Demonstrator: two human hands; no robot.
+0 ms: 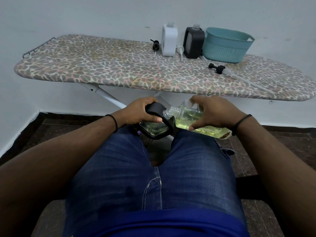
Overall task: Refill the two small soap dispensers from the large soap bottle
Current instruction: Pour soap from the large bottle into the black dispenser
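Observation:
Over my knees, my right hand (217, 113) grips the large clear soap bottle (186, 119), which holds yellow-green liquid and lies tipped to the left. Its open neck meets the top of a black-cased dispenser (156, 128) that my left hand (142, 111) holds. Two more dispensers stand on the ironing board: a white one (169, 40) and a black one (193, 42), both without their pumps.
The ironing board (106, 65) runs across in front of me against a pale wall. On it lie a black pump (156, 45), a white pump (180, 50), a long black pump (218, 67) and a teal basket (227, 45). I sit in jeans.

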